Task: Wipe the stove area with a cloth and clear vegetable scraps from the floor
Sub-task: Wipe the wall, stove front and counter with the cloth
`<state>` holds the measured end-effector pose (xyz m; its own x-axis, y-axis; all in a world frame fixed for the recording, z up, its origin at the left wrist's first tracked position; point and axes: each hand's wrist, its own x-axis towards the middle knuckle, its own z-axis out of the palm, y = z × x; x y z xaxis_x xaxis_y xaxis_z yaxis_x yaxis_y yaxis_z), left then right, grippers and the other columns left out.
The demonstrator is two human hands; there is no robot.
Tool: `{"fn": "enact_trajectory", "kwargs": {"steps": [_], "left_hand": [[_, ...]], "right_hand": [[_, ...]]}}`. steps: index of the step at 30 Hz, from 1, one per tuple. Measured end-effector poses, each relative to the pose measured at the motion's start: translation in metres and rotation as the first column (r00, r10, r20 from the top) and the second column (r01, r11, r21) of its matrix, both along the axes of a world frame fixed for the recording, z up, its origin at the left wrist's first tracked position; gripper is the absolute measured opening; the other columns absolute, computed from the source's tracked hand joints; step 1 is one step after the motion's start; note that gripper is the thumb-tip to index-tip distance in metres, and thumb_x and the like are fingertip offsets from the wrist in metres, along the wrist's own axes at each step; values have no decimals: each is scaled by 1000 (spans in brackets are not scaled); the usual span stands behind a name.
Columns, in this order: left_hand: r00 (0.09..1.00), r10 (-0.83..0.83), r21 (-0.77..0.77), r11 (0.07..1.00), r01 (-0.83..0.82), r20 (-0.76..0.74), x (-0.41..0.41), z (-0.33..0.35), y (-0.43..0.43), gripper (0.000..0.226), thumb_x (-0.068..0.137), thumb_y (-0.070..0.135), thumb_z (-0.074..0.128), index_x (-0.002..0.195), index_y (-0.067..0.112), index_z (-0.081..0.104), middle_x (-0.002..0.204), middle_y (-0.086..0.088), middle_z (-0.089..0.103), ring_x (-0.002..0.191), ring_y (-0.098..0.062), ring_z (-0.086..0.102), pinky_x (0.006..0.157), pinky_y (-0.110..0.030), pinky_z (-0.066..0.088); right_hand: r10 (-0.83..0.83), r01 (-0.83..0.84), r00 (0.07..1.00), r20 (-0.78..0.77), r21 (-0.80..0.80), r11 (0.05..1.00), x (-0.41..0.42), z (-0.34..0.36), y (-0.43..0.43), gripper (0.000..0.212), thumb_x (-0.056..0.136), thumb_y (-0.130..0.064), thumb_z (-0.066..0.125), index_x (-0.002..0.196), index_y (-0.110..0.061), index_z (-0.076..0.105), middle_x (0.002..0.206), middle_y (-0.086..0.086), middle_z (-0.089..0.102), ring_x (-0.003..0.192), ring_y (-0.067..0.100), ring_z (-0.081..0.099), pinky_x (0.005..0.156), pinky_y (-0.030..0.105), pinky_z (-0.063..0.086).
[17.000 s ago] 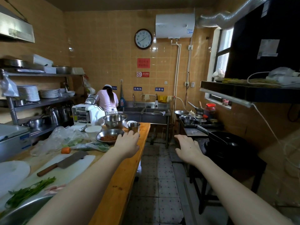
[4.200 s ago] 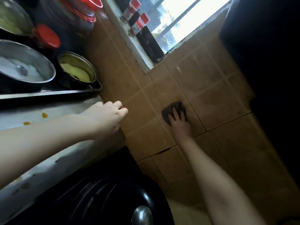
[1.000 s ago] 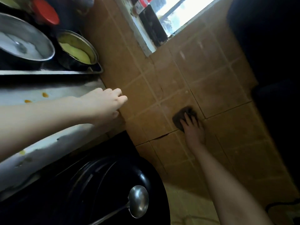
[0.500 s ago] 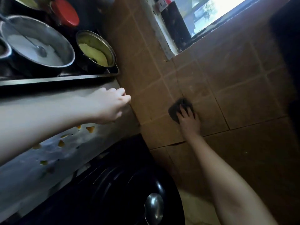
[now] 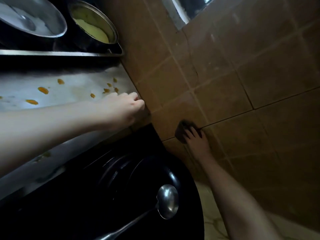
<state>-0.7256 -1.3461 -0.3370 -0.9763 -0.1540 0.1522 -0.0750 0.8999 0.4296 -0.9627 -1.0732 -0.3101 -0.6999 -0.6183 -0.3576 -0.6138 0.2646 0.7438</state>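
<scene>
A small dark cloth (image 5: 181,131) lies flat against the brown tiled wall (image 5: 242,75) beside the stove. My right hand (image 5: 197,142) presses it to the tiles with spread fingers. My left hand (image 5: 128,106) rests with curled fingers on the far corner of the steel counter (image 5: 72,90), where it meets the wall, and nothing shows in it. Several orange food scraps (image 5: 43,90) dot that counter.
A black wok (image 5: 121,187) with a steel ladle (image 5: 167,201) in it sits below my arms. Beyond the counter stand a steel bowl of yellowish paste (image 5: 91,23) and a larger steel basin (image 5: 31,16) on a tray. A window frame (image 5: 174,13) is at the top.
My right hand has slid the cloth down the wall to a tile joint nearer the wok. My left hand stays on the counter corner. My view has tilted down.
</scene>
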Motion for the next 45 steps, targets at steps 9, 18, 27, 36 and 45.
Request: {"fn": "enact_trajectory", "kwargs": {"steps": [9,18,27,36,45], "left_hand": [[1000,-3,-31,1000,3,-14,-11,14,44,37,95,31,47,131,24,38,126,-5,43,106,-25,52,75,-31,36],[999,-27,-21,999,27,-24,-13,30,93,41,94,32,45,134,27,36,128,-4,42,114,-25,50,87,-36,44],[998,-65,-65,996,66,7,-5,46,142,39,95,32,44,133,24,37,125,-5,42,116,-26,50,90,-39,46],[999,-35,-125,992,30,-36,-3,57,175,39,95,34,43,129,16,38,121,-7,42,114,-28,51,92,-41,45],[994,3,-87,996,-13,-108,-2,85,161,42,95,35,43,135,29,35,130,-2,39,118,-23,51,94,-37,44]], "right_hand": [[16,-16,1000,11,19,1000,4,1,78,49,99,-17,34,147,-21,29,160,-2,15,148,18,9,115,44,12],[-66,67,998,-11,80,995,11,12,153,53,99,-19,34,149,-23,20,161,-5,4,148,16,-3,116,46,11],[-107,108,994,-32,1,994,22,30,212,59,98,-13,38,152,-21,14,161,-1,2,148,21,-2,116,49,11],[-160,143,967,-197,-101,985,43,57,282,61,97,-10,38,151,-23,13,161,1,5,148,23,5,117,49,9],[-113,95,960,-255,-84,992,27,109,245,70,96,-15,46,152,-25,5,161,-1,-7,148,23,1,117,46,8]]}}
